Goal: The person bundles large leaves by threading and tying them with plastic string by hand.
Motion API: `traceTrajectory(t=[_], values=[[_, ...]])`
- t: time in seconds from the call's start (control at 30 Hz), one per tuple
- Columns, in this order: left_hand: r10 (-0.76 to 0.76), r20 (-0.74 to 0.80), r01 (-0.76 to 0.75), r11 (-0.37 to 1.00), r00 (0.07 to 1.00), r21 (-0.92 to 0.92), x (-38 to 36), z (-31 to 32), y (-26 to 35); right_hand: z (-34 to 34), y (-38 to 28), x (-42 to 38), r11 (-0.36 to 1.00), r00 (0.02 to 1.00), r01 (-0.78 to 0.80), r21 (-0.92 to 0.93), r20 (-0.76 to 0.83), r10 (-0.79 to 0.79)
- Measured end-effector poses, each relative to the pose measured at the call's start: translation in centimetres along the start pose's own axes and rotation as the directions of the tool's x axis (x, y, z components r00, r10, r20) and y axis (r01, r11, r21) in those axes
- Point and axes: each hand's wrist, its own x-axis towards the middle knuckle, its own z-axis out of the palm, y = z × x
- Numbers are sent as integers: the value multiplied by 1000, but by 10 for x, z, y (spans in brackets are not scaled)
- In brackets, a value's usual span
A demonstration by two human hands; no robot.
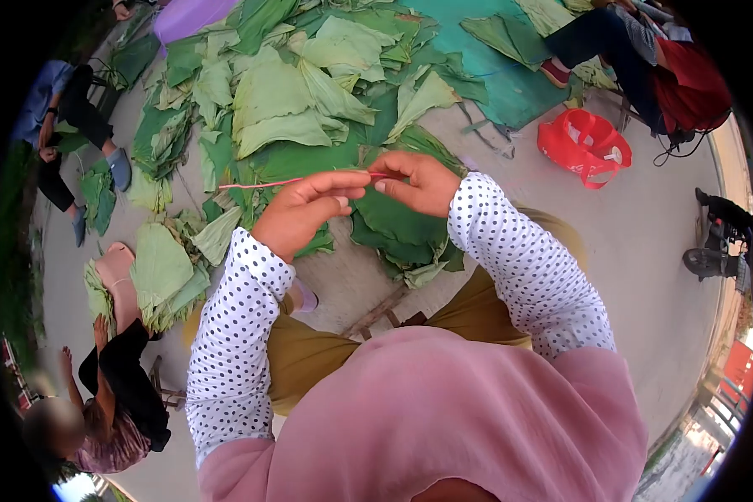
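Note:
A thin red string (259,183) stretches sideways at chest height. My left hand (309,207) has its fingers together and bent over the string, one end of which sticks out to the left past the knuckles. Close by, the fingertips of my right hand (420,182) pinch the string near the left fingertips. The fingers partly hide the string between the two hands. Just below them lies a stack of dark green leaves (397,219). Beyond my hands spreads a heap of large, pale green leaves (276,100).
A red bag (584,138) stands on the pavement at right. A green sheet (514,88) lies under part of the leaves. Seated people are at left, lower left and upper right. A pink container (117,280) is beside leaves at left; a motorbike (715,251) stands far right.

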Motion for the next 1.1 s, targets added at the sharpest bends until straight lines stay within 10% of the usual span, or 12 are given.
traceTrajectory(t=[0.13, 0.33, 0.4, 0.7, 0.87, 1.1], values=[[-163, 270, 140, 985, 949, 103, 0, -52, -35, 4, -34, 2, 982, 990, -133, -138, -64, 125], [-553, -377, 603, 797, 743, 20, 53, -176, -137, -10, -33, 13, 973, 984, -76, -220, -175, 37], [-630, -488, 526, 775, 605, -349, 67, -209, -152, -10, -43, 15, 958, 991, -26, -284, -135, -13], [-577, -528, -14, 667, 623, -745, 159, -256, -217, -8, -55, 33, 951, 991, -130, -282, -43, 123], [-552, -604, -295, 548, 575, -782, 168, -268, -212, -5, -55, 32, 954, 994, -105, -282, -13, 106], [-168, -918, -579, 731, 360, -361, 107, -286, -122, -9, -73, 16, 957, 997, -24, -290, -73, 3]])
